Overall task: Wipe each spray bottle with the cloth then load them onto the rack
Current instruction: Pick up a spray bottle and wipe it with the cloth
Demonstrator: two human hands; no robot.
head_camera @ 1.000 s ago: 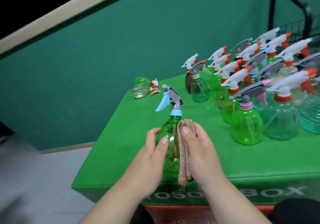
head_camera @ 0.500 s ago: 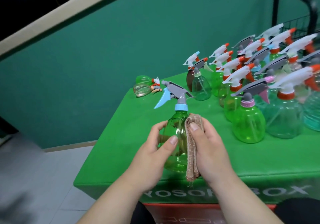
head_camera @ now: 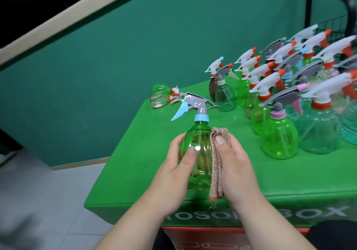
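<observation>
A green spray bottle with a grey head, blue collar and blue trigger stands upright near the front of the green table. My left hand grips its left side, thumb across the front. My right hand holds a folded pinkish-brown cloth against the bottle's right side, thumb on top of the cloth. Several more spray bottles stand crowded at the right.
Two bottles lie on their sides at the table's far left corner. A black wire rack rises behind the bottles at the top right. A green wall runs behind; pale tiled floor lies to the left.
The bottle's spray head has turned so the trigger points further left. Both hands keep their hold, with the cloth pressed on the bottle's right side.
</observation>
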